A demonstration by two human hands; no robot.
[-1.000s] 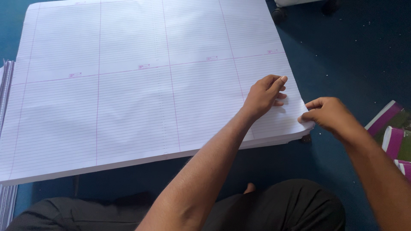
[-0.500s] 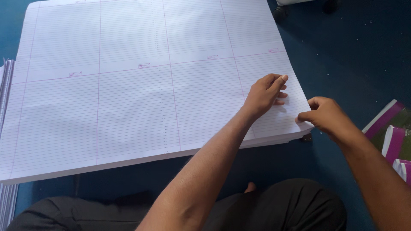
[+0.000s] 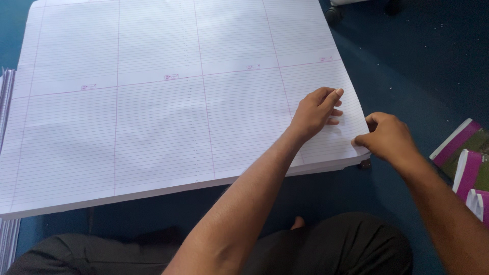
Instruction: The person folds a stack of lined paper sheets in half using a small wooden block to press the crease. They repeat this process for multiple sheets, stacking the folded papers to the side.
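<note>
The left hand [image 3: 315, 113] rests flat, fingers spread, on the stack of large ruled paper sheets [image 3: 168, 117], toward its four o'clock corner. At that corner the right hand [image 3: 385, 138] seems to pinch the top sheet's edge, though the fingertips are hidden. Peeling one sheet cleanly likely calls for firm left-hand pressure and a slow lift.

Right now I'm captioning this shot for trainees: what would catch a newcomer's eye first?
A big stack of ruled white sheets fills most of the view, lying low over a dark blue floor. At its near right corner, the left hand presses flat on top while the right hand pinches the corner. Purple-and-white covers lie at the right edge.
</note>
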